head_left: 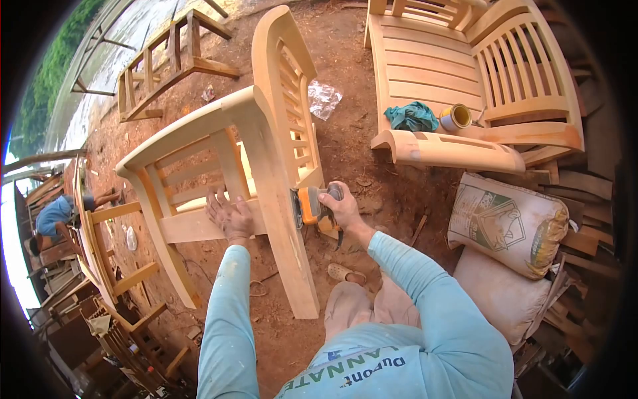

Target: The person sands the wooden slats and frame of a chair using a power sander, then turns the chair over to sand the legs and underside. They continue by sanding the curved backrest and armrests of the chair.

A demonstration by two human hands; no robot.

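A pale, unpainted wooden armchair (276, 166) stands tilted in front of me, its slatted back and curved arm in view. My right hand (342, 203) grips an orange and black power sander (308, 205), whose pad is against the outer face of a broad upright post of the chair. My left hand (230, 216) lies with fingers spread on the chair's side, over the lower rail and slats. The fingertips of my right hand are partly hidden behind the tool.
A slatted wooden bench (428, 63) at upper right bears a green cloth (412, 117) and an open tin (456, 117). Filled sacks (508, 223) lie stacked at right. Wooden frames (176, 66) stand at upper left. Another person (56, 216) bends over at far left.
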